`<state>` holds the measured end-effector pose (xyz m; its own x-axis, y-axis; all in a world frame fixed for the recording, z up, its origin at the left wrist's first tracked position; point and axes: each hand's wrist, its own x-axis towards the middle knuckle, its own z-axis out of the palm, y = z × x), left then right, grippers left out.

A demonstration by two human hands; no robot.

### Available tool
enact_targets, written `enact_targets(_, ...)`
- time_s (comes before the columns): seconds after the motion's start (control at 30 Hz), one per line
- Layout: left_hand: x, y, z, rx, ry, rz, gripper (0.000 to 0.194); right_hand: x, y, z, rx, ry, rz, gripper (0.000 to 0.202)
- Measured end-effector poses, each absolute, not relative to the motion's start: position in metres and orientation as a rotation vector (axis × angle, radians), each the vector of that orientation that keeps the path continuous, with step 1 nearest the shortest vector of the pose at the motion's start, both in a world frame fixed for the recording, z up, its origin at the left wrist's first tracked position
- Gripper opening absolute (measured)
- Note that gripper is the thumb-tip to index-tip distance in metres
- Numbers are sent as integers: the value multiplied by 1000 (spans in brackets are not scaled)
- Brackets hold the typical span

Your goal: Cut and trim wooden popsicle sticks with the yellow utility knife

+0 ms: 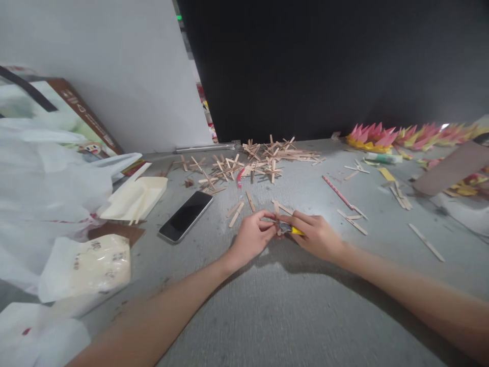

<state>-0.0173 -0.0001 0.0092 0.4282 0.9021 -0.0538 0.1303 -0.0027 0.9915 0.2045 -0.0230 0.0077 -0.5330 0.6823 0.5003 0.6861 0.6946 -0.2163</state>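
Note:
Near the middle of the table, my left hand (255, 232) is closed, its fingertips pinching a wooden craft stick (277, 208). My right hand (319, 234) grips a small yellow-and-grey tool (297, 231) that looks like a utility knife. Its grey end meets the stick between my two hands, but the fingers partly hide where they touch. Another craft stick (283, 207) lies slantwise just beyond my fingers. A few loose sticks (236, 214) rest to the left of my left hand.
A smartphone (186, 216) lies left of my hands, near a pale food tray (135, 199) and plastic bags (49, 188). Crossed craft sticks (263, 162) are heaped at the back. Rightward are a red patterned strip (338, 192), a glue stick (384, 158) and pink-yellow paper shapes (372, 136).

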Motion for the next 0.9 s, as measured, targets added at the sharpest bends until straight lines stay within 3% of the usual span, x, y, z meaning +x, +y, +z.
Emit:
enact_targets(0.33,-16,-4,12,1544,896,779,24,197,-24,4,-1114,-2245,94,22)
enact_targets(0.47,-16,-4,9,1581,865,766,33,195,-25,0,-1184,-2213,86,20)
enact_targets(0.9,-18,-6,9,1631,872,775,35,191,-27,-7,-1289,-2224,124,20)
